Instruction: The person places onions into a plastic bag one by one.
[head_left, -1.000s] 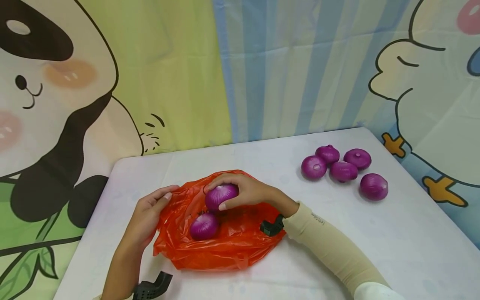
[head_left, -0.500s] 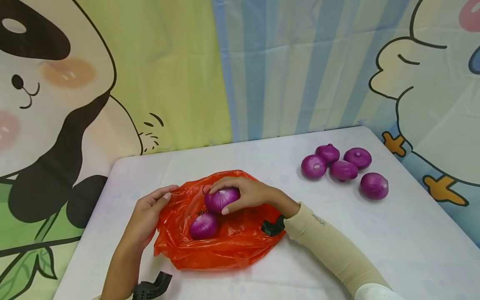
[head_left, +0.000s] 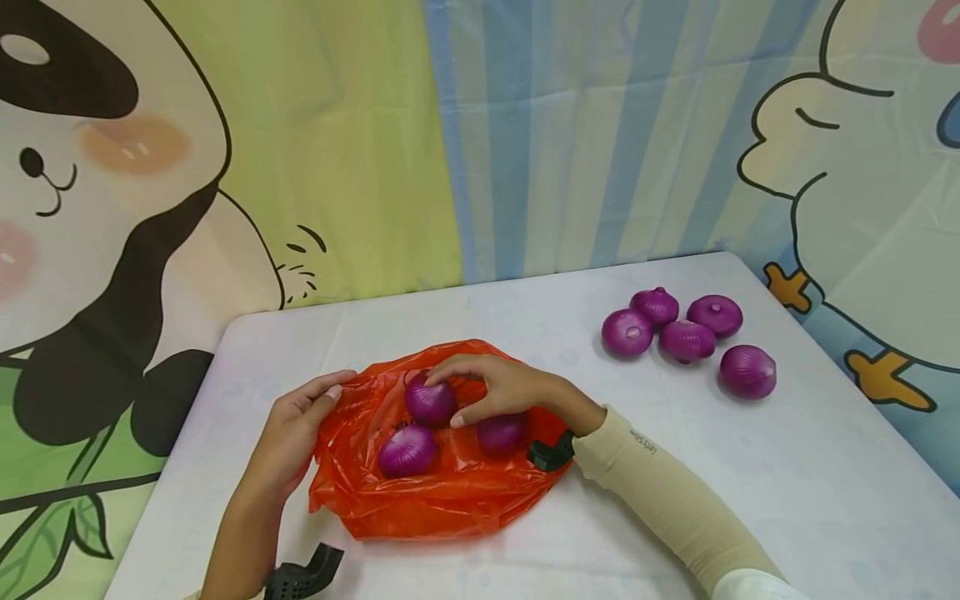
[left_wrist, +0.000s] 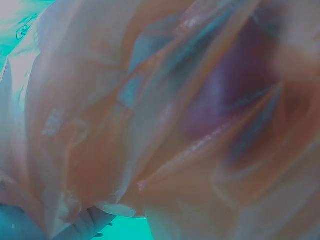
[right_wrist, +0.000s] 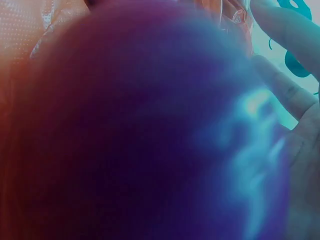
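Note:
In the head view a red plastic bag (head_left: pixel 420 508) lies with its mouth spread, three purple onions showing inside. My left hand (head_left: pixel 296 429) pinches the bag's left rim between thumb and fingers. Over the bag reaches my right hand (head_left: pixel 506 390), fingers loosely bent and spread from the thumb. Its fingertips are at the top of the back onion (head_left: pixel 430 402), not gripping it. A front onion (head_left: pixel 407 451) sits just below that one. Partly under the right palm is another onion (head_left: pixel 501 433). Blurred onion skin (right_wrist: pixel 150 125) fills most of the right wrist view; bag film (left_wrist: pixel 95 150) covers the left.
Several more onions stand in a loose group at the table's back right, among them a nearer onion (head_left: pixel 747 372) a little apart. The white table (head_left: pixel 675 517) ends at a cartoon-printed curtain (head_left: pixel 360 167).
My right hand has loosened from the back onion and shifted slightly right. That onion has rolled slightly left, and another onion now shows under the palm. The left hand stays at the rim.

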